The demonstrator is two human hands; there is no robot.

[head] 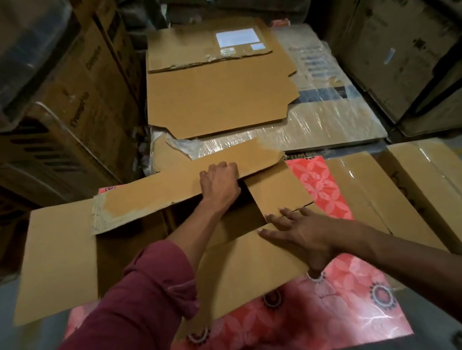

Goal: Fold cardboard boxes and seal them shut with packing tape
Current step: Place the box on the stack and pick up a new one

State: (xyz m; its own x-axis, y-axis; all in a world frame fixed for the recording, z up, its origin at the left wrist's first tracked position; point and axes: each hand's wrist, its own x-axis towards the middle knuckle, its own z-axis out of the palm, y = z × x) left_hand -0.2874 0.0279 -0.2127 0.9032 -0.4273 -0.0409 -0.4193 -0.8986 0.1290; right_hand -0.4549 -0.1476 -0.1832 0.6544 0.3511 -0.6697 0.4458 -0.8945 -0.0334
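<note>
Here, left hand [219, 184] grips the open box's [65, 257] far flap [170, 188]; right hand [300, 233] lies spread on another.

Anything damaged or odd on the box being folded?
Yes. The far flap that the left hand grips has old tape residue with torn, peeled paper at both ends. The flattened carton behind also has a ragged, torn edge below its white label.

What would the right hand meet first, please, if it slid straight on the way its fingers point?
Probably the raised side flap just beyond the right hand, whose fingers point up-left across the near flap; depth is hard to judge in this view.
</note>
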